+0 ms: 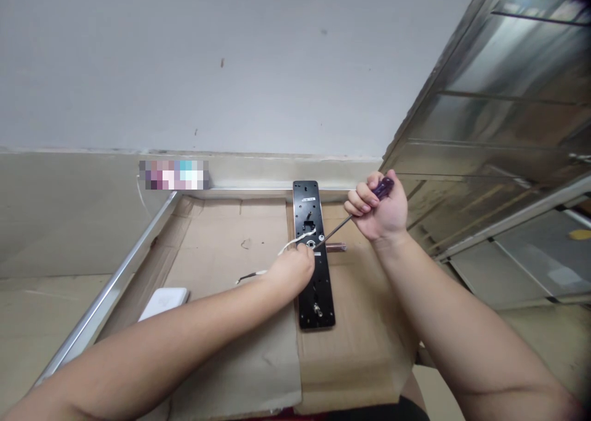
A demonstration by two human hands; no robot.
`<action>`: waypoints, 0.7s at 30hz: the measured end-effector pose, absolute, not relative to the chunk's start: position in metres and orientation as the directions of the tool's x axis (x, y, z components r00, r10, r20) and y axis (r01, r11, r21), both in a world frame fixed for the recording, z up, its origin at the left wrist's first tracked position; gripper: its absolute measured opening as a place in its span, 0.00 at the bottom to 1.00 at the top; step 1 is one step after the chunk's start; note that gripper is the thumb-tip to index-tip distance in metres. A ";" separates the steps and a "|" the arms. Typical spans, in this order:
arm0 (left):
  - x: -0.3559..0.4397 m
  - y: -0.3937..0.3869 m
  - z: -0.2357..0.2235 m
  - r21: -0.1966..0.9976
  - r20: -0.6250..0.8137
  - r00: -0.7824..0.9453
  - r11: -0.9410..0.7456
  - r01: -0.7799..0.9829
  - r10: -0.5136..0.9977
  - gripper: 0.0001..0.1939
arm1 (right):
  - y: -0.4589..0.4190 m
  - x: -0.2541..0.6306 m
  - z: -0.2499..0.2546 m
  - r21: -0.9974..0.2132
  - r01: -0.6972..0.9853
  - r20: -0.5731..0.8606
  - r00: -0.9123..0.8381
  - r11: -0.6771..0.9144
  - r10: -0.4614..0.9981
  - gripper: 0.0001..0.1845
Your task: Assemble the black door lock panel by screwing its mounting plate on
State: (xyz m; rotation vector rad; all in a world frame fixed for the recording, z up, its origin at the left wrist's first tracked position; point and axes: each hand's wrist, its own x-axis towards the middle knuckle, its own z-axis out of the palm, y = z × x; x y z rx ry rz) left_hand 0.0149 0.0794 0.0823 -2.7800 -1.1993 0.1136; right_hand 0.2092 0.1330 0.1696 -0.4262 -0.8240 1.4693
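A long black lock panel (327,304) lies on cardboard with its back face up, showing screw holes, posts and a square hole in a round hub. White cable (292,242) runs out of it to the left and ends in a dark tip. From its right side sticks out a brownish lever handle (337,247). My right hand (382,208) grips the purple handle of a screwdriver (339,229), whose shaft slants down left to the hub. My left hand (298,266) is closed at the panel's middle, by the screwdriver's tip; whatever its fingers pinch is hidden.
Cardboard (240,224) covers the table, which has a raised metal rim (117,282) on the left. A white box-shaped object (164,301) lies near my left forearm. A blurred-out item (174,175) stands by the wall at the back. Metal panelling (498,101) rises on the right.
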 end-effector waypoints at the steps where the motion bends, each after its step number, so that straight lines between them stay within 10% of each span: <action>1: 0.015 0.080 0.081 -0.136 -0.025 0.688 -0.684 0.716 0.725 0.14 | 0.133 0.209 0.169 -0.707 -0.701 0.229 -0.100 0.095 0.968 0.21; 13: 0.017 0.076 0.076 -0.164 0.010 0.688 -0.678 0.717 0.726 0.15 | 0.135 0.209 0.168 -0.703 -0.707 0.216 -0.112 0.076 0.970 0.22; 21: 0.011 0.081 0.100 0.100 0.046 0.565 -0.566 0.818 0.824 0.08 | 0.134 0.209 0.169 -0.711 -0.698 0.217 -0.104 0.084 0.971 0.21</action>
